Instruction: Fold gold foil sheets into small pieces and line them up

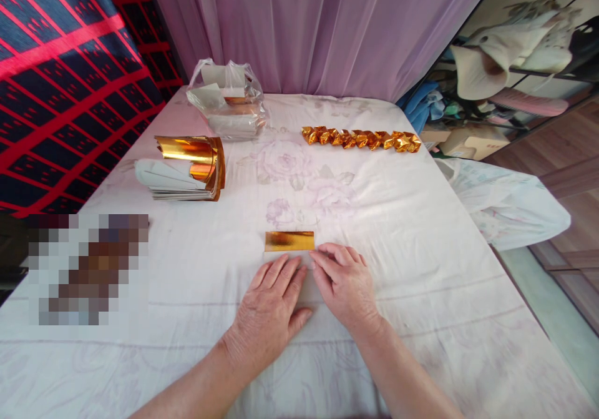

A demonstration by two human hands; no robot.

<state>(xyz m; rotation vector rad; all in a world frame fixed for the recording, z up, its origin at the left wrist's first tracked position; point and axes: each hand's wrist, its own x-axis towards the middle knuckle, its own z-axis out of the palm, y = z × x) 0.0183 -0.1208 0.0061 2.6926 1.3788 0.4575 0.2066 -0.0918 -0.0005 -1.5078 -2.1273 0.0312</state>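
Note:
A small rectangle of gold foil paper [289, 241] lies flat on the cloth-covered table in front of me. My left hand [271, 303] rests palm down just below it, fingers stretched out and their tips close to its near edge. At the near right corner of the paper is my right hand [346, 285], its fingers bent and its thumb and forefinger together on that corner. A row of folded gold foil pieces [360, 138] sits farther back, right of centre. To the left stands a curved stack of gold and white paper sheets [187, 172].
A clear plastic bag [229, 103] with more paper stands at the back left. A purple curtain [318, 32] hangs behind the table [196, 250]. On the right are a shelf with hats [486, 57] and a white bag [510, 207]. A blurred patch covers something at left.

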